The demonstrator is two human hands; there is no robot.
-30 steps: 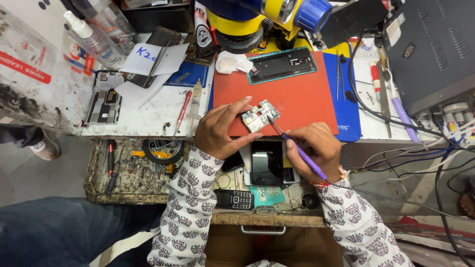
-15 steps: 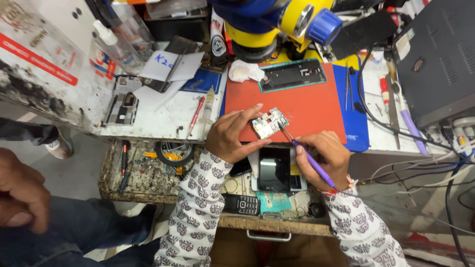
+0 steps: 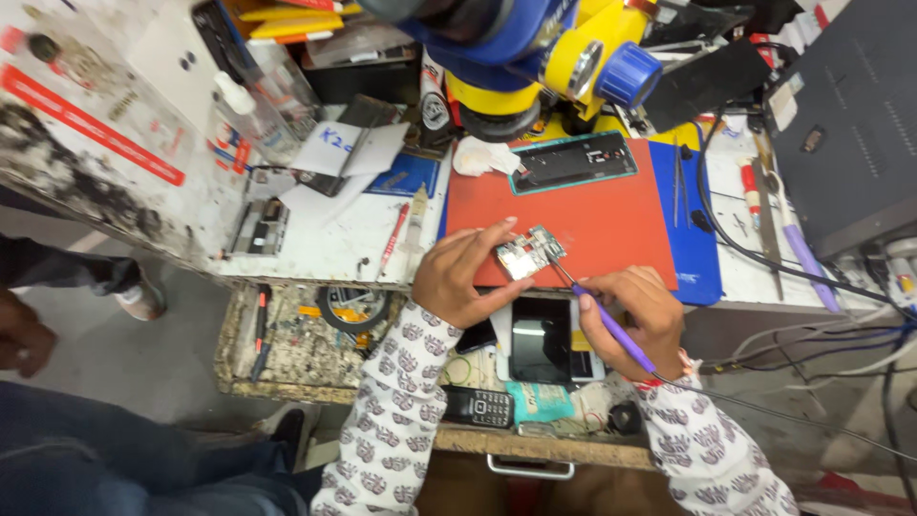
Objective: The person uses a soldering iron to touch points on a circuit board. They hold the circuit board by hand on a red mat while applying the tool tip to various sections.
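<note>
Clutter fills the far left of the white, grimy workbench: a clear plastic squeeze bottle stands near a loose sheet of white paper, and a red-handled pen-like tool lies close to the bench's front edge. Below that edge an open, dirty drawer holds a round black-and-orange reel and small hand tools. Further right, the left hand is partly curled, its thumb and fingers pinching a small green phone circuit board by its left end, holding it at the near edge of the flat red work mat. A dark phone frame with a teal rim lies at the mat's far side, under a yellow-and-blue microscope head. The right hand is closed in a pen grip around a slim purple soldering iron, whose metal tip touches the board's right edge. Under both hands a lower tray holds a black smartphone lying screen up and a small black keypad phone. Metal tweezers rest on the blue mat at right.
</note>
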